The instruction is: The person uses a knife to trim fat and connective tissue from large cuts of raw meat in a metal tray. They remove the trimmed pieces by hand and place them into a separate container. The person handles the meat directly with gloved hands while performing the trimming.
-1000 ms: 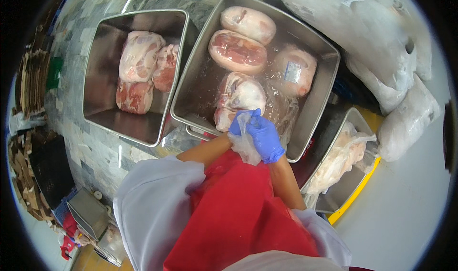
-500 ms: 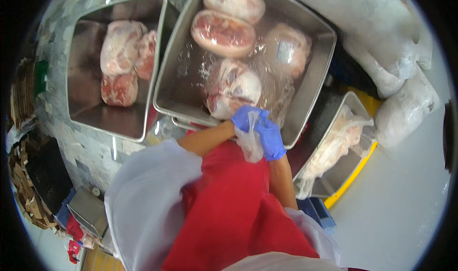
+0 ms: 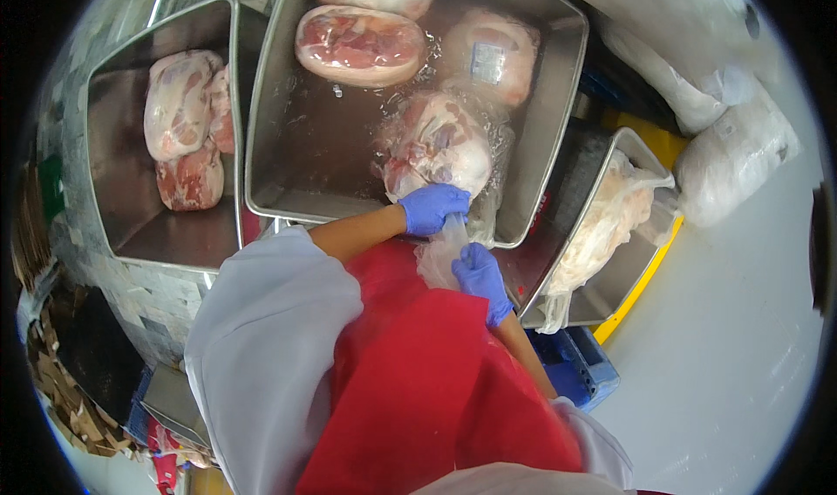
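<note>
A large cut of meat (image 3: 436,145) in clear plastic lies in the water at the near side of a steel tub (image 3: 260,129). At the tub's near rim, my blue-gloved left hand (image 3: 434,208) is closed on the plastic bag (image 3: 440,255) beside that cut. Lower and to the right, my right hand (image 3: 481,279), gloved alike, is closed on the bag's loose end. The plastic stretches between both hands, in front of my red apron. My fingertips are partly hidden.
Other wrapped meat cuts (image 3: 361,45) lie farther back in the tub. To the left, a second steel tub (image 3: 100,159) holds several cuts. At right, a steel bin (image 3: 623,281) with plastic-wrapped pale meat tilts beside a blue crate (image 3: 593,369) and white wrapped bundles (image 3: 737,159).
My hands have separated; the right moved down and the left up slightly, drawing the plastic out between them. The view has shifted, and the tubs sit farther left.
</note>
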### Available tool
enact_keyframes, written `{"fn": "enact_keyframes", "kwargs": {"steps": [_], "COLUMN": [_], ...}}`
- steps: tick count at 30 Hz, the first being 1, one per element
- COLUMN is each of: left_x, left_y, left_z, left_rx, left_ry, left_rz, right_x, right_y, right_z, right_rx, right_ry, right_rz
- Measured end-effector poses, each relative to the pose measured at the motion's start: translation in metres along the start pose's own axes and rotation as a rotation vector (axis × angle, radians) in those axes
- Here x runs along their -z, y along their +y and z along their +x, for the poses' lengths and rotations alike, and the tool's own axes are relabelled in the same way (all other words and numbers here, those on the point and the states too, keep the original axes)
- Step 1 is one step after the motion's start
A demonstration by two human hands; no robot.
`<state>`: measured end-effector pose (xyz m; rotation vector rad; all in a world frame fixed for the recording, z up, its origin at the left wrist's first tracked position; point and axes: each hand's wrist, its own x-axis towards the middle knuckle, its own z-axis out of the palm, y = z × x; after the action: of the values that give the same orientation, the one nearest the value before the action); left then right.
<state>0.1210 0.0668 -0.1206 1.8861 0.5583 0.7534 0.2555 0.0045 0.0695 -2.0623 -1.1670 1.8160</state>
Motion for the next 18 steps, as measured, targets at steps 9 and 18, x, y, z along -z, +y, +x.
{"fn": "enact_keyframes", "kwargs": {"steps": [9,18], "left_x": [-0.022,0.010], "left_y": [0.014,0.049], "left_z": [0.027,0.010], "left_rx": [0.546,0.781], "left_ry": [0.128,0.400], "left_rz": [0.064,-0.791], "right_x": [0.023,0.025], "right_y": [-0.017,-0.090], "right_z": [0.019,0.002], "right_rx": [0.108,0.205], "right_ry": [0.098,-0.073], "right_rz": [0.098,0.238]}}
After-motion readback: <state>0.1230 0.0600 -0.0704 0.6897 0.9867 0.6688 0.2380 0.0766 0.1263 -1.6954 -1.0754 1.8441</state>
